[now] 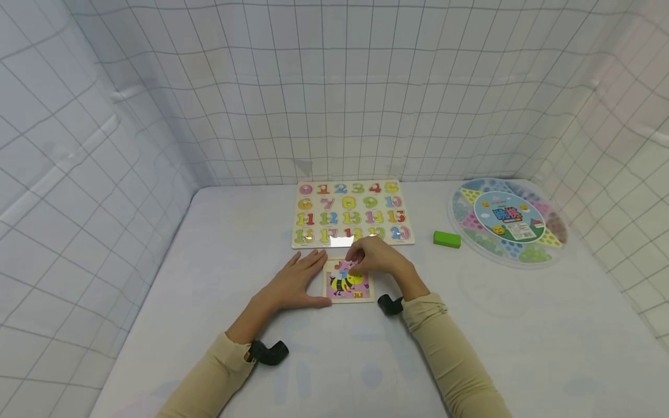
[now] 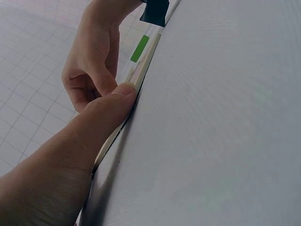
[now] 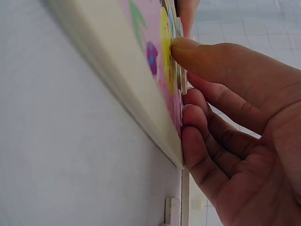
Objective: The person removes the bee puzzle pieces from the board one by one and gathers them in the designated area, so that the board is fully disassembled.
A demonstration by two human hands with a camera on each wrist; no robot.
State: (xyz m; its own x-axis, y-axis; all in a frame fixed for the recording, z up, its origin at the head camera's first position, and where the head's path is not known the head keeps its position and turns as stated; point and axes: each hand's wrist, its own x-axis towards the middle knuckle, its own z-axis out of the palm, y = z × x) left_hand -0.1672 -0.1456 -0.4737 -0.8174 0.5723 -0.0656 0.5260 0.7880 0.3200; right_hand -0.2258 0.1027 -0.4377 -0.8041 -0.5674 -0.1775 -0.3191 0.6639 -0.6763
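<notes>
A small square bee puzzle (image 1: 347,285) lies flat, its pale frame also visible in the right wrist view (image 3: 120,75). My left hand (image 1: 294,285) is spread along its left side, fingers extended, with the thumb on the lower left edge; the left wrist view shows that thumb (image 2: 106,110) against the frame. Over the upper right part of the puzzle, my right hand (image 1: 380,258) has bent fingers. In the right wrist view, this hand (image 3: 254,117) pinches a slightly raised piece (image 3: 183,77) between thumb and fingers. The fingers partly hide the piece's picture.
Just behind the puzzle lies a number board (image 1: 349,210) with colourful numerals. To its right are a green block (image 1: 446,239) and a round, star-patterned game board (image 1: 486,249) in clear plastic. Grid-patterned cloth walls (image 1: 334,87) stand at the back and sides.
</notes>
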